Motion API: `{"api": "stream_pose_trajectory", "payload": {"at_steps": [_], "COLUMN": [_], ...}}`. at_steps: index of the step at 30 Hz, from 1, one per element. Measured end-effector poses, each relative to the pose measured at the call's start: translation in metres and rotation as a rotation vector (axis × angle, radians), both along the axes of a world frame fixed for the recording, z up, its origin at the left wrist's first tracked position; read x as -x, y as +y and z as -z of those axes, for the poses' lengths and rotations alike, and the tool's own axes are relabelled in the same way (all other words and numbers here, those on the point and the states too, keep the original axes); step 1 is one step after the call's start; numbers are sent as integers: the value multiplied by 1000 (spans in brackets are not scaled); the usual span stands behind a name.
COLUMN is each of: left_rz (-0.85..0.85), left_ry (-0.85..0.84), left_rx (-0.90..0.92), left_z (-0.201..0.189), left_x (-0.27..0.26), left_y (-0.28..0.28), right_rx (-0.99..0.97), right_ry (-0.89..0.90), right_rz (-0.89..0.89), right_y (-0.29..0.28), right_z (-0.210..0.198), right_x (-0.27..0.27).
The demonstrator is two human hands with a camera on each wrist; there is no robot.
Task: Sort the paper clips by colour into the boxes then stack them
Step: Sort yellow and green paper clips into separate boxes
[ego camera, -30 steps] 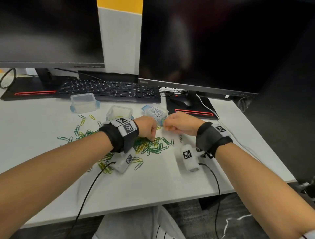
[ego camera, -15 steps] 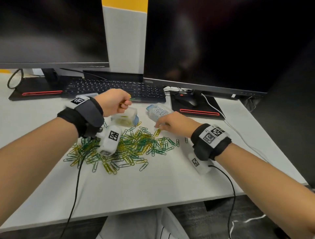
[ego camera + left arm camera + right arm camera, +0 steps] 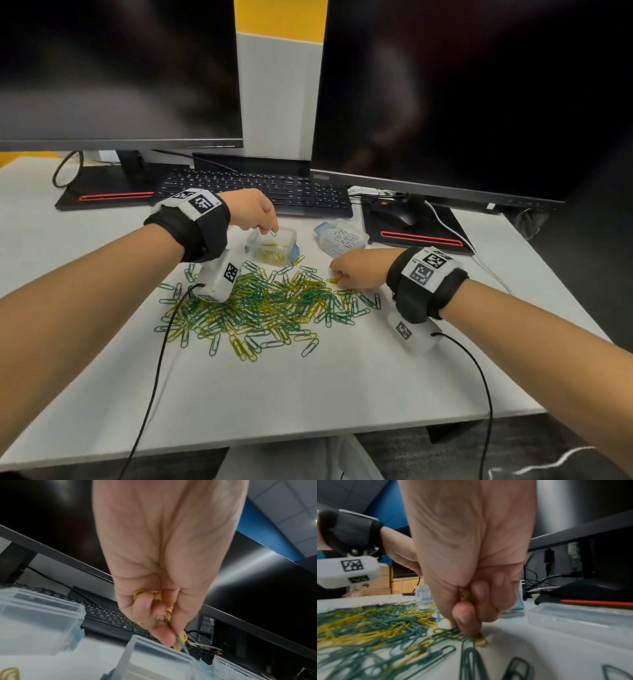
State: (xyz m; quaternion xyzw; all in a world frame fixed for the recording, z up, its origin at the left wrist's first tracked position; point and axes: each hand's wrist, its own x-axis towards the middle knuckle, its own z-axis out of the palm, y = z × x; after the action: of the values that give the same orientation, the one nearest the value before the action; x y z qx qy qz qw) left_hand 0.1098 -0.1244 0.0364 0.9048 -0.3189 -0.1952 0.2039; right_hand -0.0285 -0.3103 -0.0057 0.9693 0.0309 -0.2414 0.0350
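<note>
Left hand: the left hand (image 3: pixel 253 212) hangs over the open clear box (image 3: pixel 272 245), fingers (image 3: pixel 164 638) curled and pinching a green clip (image 3: pixel 273 233) that points down at the box mouth; the wrist view shows several yellow clips (image 3: pixel 164 601) bunched in the same palm.
Right hand: the right hand (image 3: pixel 359 272) is low on the tabletop (image 3: pixel 342 377) at the 3 o'clock edge of the pile, fingers (image 3: pixel 465 616) curled and pinching a yellow clip (image 3: pixel 332 281); yellow shows inside the curl too.
Clip pile: green and yellow paper clips (image 3: pixel 260 308) lie mixed and loose in the middle of the tabletop.
Open box: at 12 o'clock of the pile, just beside it, with yellow clips on its floor.
Second box: a clear box with a blue clasp (image 3: pixel 340 238) lies tilted at 1 o'clock of the pile, touching or just clear of the right hand; its contents look pale, colour unclear.
Third box: another clear box (image 3: pixel 39 622) shows only in the left wrist view, at 9 o'clock of the open one.
Behind: keyboard (image 3: pixel 253 192), mouse (image 3: pixel 390 214), two dark monitors (image 3: pixel 445 96).
</note>
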Motion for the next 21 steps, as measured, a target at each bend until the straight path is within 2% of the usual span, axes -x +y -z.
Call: {"api": "stream_pose_trajectory", "payload": {"at_steps": [7,11,14,16,19,21], "left_rz": [13,15,-102,-264,-480,-522], "left_ry": [4,-33,-33,99,575,812], "left_rx": [88,103,202,367,714,826], "left_z": [8,8,6,5,4,6], "left_x": [-5,-9,-13,-15,-14,-13], "left_y": [5,9,13,14,16,18], "right_rx": [42,-196,-307,-324,-336,-377], "right_ry": [-28,-205,-294,-291,-259,-249], "right_rz": [-17,32,47,40,43,63], "right_y": [14,30,45,54,64,67], "right_z": [-11,-48,-69,-71,-58,-47], "right_x": [-1,-23,-52,-71,-91,-99]}}
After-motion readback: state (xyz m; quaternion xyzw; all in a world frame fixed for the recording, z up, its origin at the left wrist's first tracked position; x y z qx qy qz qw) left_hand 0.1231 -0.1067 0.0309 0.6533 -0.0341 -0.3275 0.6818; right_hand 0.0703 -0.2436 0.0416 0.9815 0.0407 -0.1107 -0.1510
